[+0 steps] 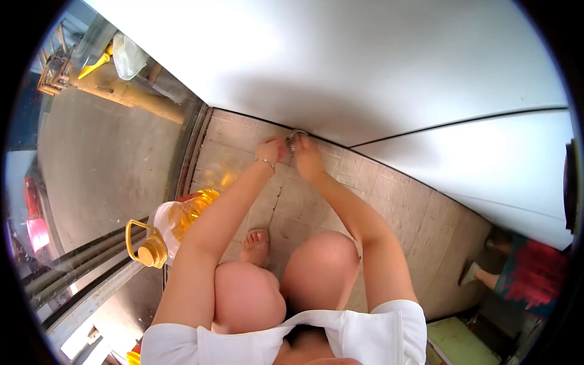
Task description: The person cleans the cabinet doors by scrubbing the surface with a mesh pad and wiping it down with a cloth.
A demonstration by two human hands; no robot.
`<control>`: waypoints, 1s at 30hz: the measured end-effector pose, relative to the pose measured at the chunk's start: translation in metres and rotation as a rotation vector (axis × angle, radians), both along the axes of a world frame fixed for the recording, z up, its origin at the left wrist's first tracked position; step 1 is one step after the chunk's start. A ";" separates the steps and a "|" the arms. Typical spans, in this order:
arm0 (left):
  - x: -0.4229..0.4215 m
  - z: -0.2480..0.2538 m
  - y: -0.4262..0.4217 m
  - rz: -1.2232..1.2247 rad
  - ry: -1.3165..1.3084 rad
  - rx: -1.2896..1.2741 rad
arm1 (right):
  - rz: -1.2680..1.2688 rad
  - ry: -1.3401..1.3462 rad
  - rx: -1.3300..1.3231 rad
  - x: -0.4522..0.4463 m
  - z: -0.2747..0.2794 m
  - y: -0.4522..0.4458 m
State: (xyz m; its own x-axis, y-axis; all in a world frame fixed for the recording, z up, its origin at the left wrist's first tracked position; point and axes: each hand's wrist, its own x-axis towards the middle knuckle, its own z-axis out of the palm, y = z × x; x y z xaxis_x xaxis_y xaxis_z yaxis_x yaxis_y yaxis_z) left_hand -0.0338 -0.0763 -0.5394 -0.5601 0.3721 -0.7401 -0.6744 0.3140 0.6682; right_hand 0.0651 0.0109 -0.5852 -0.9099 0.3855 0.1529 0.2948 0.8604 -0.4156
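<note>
My left hand (269,149), with a bracelet at the wrist, is low by the floor at the foot of a white panel (377,67). Its fingers curl inward and their tips are blurred; what they hold, if anything, is hidden. My right hand (309,159) is close beside it, fingers closed around a small shiny metal thing (296,135) against the panel's bottom edge. Too little of that metal thing shows to name its kind.
A large bottle of yellow oil (191,213) with a yellow cap and handle stands left of my left arm. A glass door (115,152) is beyond it. Tiled floor (389,182) runs rightward, where another person's legs (486,278) show near a pale green surface (459,344).
</note>
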 end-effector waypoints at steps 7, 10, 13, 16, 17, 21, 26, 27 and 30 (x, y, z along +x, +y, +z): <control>-0.037 -0.057 -0.024 0.396 0.325 -0.203 | 0.248 -0.154 -0.059 -0.105 0.026 -0.044; -0.041 -0.054 -0.030 0.356 0.287 -0.208 | 0.205 -0.136 0.000 -0.108 0.022 -0.049; -0.025 -0.045 -0.026 0.299 0.164 -0.129 | 0.057 -0.282 -0.017 -0.079 0.014 -0.032; -0.004 -0.014 -0.012 0.235 0.127 -0.061 | -0.033 -0.056 0.032 0.000 -0.006 0.009; 0.001 -0.009 -0.009 0.213 0.138 -0.047 | -0.034 -0.021 0.098 0.028 -0.014 0.026; 0.015 -0.003 0.007 0.084 0.138 -0.001 | -0.175 -0.021 0.304 0.127 0.021 0.064; 0.039 0.012 0.013 -0.122 0.050 0.062 | -0.663 0.244 -0.711 0.204 0.027 0.098; 0.045 0.015 0.015 -0.193 0.048 0.068 | -0.750 0.369 -1.102 0.216 0.032 0.104; 0.068 0.022 0.020 -0.392 0.003 0.130 | -0.588 0.781 -1.670 0.241 0.061 0.095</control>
State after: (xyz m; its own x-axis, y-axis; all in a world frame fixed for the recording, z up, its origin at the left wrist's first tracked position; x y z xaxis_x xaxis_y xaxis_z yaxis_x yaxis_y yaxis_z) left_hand 0.0340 -0.0558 -0.5175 -0.3598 0.6476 -0.6717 -0.5187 0.4596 0.7210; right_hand 0.3064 0.1058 -0.5245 -0.5556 0.7337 -0.3912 -0.2737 -0.6057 -0.7471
